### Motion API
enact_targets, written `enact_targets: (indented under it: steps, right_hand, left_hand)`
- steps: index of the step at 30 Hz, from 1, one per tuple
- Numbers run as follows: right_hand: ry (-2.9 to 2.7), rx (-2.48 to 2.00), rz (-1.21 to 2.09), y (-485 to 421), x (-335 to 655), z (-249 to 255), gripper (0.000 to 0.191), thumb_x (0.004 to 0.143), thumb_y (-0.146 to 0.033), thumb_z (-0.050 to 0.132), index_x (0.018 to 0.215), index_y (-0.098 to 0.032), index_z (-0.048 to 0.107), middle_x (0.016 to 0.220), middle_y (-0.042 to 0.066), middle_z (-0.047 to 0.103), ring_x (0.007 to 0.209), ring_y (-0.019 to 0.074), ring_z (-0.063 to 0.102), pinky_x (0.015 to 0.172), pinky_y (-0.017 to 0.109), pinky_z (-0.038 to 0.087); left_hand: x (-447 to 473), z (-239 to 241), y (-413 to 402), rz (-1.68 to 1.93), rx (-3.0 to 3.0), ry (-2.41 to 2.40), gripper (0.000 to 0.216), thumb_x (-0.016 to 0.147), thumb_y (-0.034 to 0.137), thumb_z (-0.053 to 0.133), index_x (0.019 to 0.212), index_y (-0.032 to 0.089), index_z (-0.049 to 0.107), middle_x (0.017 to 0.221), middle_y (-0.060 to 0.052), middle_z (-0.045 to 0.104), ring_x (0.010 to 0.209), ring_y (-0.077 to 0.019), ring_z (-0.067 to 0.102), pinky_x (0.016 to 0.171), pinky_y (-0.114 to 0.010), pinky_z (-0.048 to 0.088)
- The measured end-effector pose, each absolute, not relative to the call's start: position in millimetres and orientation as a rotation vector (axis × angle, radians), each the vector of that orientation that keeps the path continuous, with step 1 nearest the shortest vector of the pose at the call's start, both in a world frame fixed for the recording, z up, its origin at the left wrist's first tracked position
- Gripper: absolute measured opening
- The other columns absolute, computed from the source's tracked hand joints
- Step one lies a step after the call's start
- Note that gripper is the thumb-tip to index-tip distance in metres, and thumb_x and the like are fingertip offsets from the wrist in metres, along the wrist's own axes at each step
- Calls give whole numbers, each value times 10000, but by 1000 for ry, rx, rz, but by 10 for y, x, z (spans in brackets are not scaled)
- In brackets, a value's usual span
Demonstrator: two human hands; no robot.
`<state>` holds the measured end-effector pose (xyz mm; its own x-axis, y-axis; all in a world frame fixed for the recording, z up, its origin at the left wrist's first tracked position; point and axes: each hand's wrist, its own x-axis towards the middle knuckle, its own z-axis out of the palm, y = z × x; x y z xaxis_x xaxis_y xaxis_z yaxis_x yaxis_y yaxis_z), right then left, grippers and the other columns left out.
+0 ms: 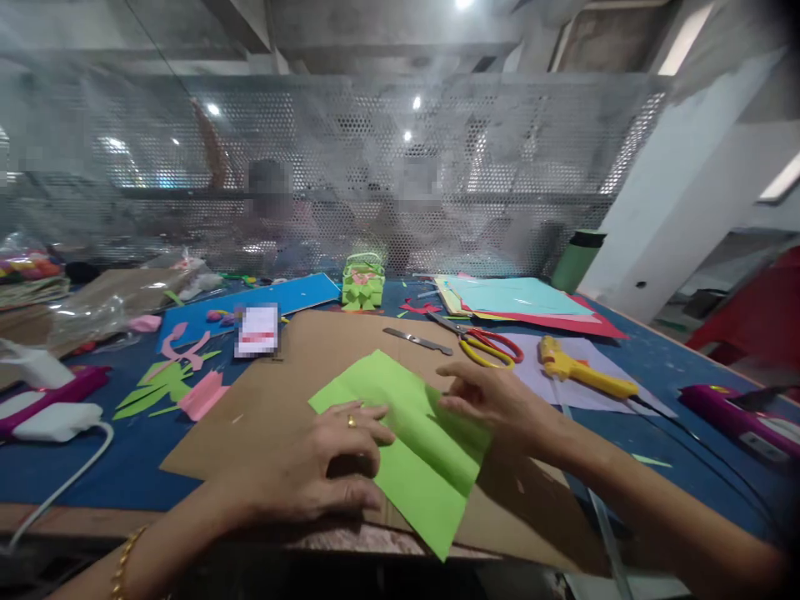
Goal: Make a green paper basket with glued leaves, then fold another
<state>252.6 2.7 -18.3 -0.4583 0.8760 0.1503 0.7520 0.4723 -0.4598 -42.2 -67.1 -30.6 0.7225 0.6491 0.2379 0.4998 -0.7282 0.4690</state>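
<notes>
A bright green sheet of paper (418, 429) with creases lies turned cornerwise on a brown cardboard sheet (300, 350), its near corner reaching past the cardboard's front edge. My left hand (331, 458), with a gold ring, rests on the sheet's left side; its fingers are stretched and the thumb stands apart. Over the right side of the paper is my right hand (484, 400), fingers bent but apart. A flat metal blade (417, 340) lies just beyond the paper. Beside it are scissors (481, 343) with red and yellow handles.
A yellow glue gun (584, 375) lies at right on pale paper. Coloured sheets (518, 298) and a green bottle (576, 260) stand behind. A small green paper basket (363, 283) sits at the back. Paper scraps (156, 387) and a power strip (50, 400) are left.
</notes>
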Motion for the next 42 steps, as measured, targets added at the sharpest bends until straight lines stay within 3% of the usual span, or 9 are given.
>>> enact_targets:
  steps: [6,9,13,19,22,26,30,35,42]
  right_hand:
    - [-2046,-1211,931,-66,2569,-257,501,813,-365,663,1282,-189,639,1004,71,747,874,245,709,708,344,567]
    - [-1834,-1230,1023,-213,2485,-309,608,831,-320,605,1417,-190,504,989,84,743,814,233,712,654,331,567]
    - [-1615,-1207,1152,-454,2367,-412,789,860,-347,582,1566,-195,263,945,66,713,743,219,698,611,330,564]
    - [-1641,-1188,1266,-702,2500,-464,722,923,-556,580,1534,-232,373,845,16,649,677,184,659,585,306,559]
    - [-1630,-1202,1324,-753,2628,-402,738,946,-563,548,1571,-271,287,772,-30,590,551,158,626,515,304,554]
    - [-2053,-1202,688,-619,2771,-265,457,994,-357,483,1440,-260,500,950,55,680,679,170,667,618,320,584]
    - [-2467,-1016,63,-289,2831,-221,433,973,-160,434,1377,-233,572,1282,148,617,977,217,687,790,369,595]
    - [-2724,-826,-155,2,2727,-272,522,923,-69,471,1411,-238,545,1445,164,528,1255,308,547,984,538,511]
    - [-2764,-772,-163,158,2678,-243,405,1011,-127,417,1369,-229,574,1478,136,527,1322,276,501,1053,508,458]
  left_hand:
    - [-68,-560,-841,1037,2935,1125,517,945,588,554,1118,108,641,1203,-219,668,1240,-373,573,1085,-633,391]
    - [234,-759,-1003,1359,3020,1218,721,937,608,542,1390,47,518,1270,-247,629,1284,-414,522,1095,-595,381]
    - [462,-839,-1076,1238,3071,1440,830,907,653,559,1440,21,477,1282,-262,631,1237,-442,555,1073,-592,373]
    - [446,-824,-1045,1331,3051,1286,449,961,474,569,1142,76,671,1026,-135,757,924,-305,689,1010,-520,419]
    - [409,-795,-1041,1368,3043,1254,494,971,536,522,1127,93,677,995,-128,759,890,-303,691,1002,-525,429]
    - [301,-758,-1017,1312,3075,1130,505,958,570,538,1102,104,670,962,-115,749,895,-292,690,1061,-545,412]
    - [94,-784,-994,1144,3058,1008,346,993,405,535,1180,131,635,1100,-126,728,1028,-293,673,1055,-552,445]
    - [-127,-722,-1002,1058,2982,926,248,988,231,535,1200,131,618,1136,-127,713,1136,-261,650,1019,-453,530]
    - [-299,-675,-931,1083,2939,857,252,989,96,485,1180,141,643,1117,-116,732,1150,-222,672,1042,-413,533]
